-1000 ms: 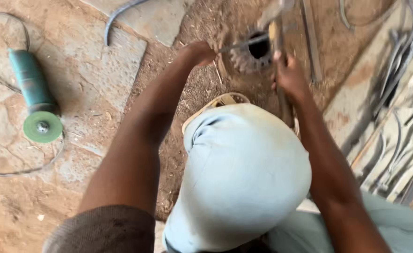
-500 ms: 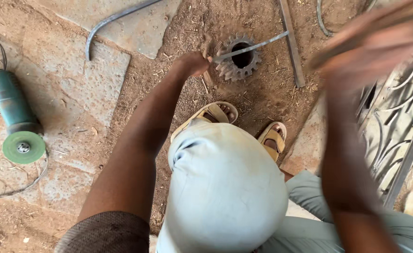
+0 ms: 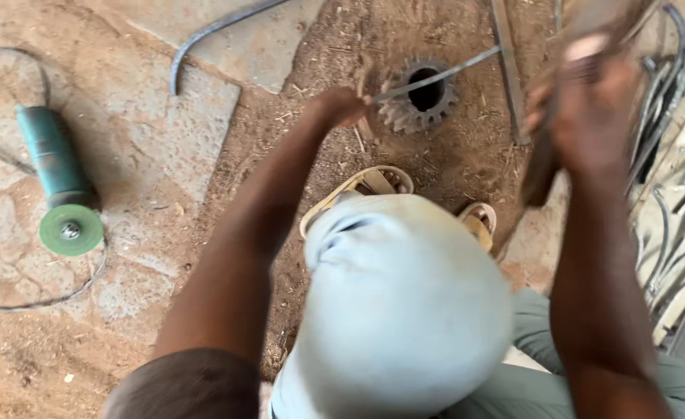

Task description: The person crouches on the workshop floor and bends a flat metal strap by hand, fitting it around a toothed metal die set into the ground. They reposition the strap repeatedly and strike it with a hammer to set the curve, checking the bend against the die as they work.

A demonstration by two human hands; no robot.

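On the dirt floor (image 3: 451,167), ahead of two sandalled feet: a toothed steel gear (image 3: 418,102) lying flat, hollow centre open upward, teeth ringed all round. Across its rim, a thin metal rod (image 3: 435,77), one end pinched in the left hand (image 3: 342,105), the other end reaching toward a flat steel bar (image 3: 509,70) that runs up and away just right of the gear. Left-hand fingers clamped together on the rod's near end, knuckles just beside the gear's left teeth.

Higher and to the right, the right hand (image 3: 591,116), blurred, raised well clear of the ground, wrapped round a wooden hammer handle (image 3: 540,167) hanging down from the fist; fingers closed on it, head of the tool lost in blur. Open air between that hand and the gear.

Nearer, a bent knee in pale cloth (image 3: 404,310) filling the middle, hemming both forearms from below.

Far left, well apart: a teal angle grinder (image 3: 53,178) with green disc, resting on a stone slab (image 3: 164,140), its cable looping round it. Slab edge ending near the left forearm, bare dirt from there to the gear. A curved rod (image 3: 202,39) by the upper slab. Along the right edge, scrolled ironwork (image 3: 680,209), close beside the right arm, little room that side.
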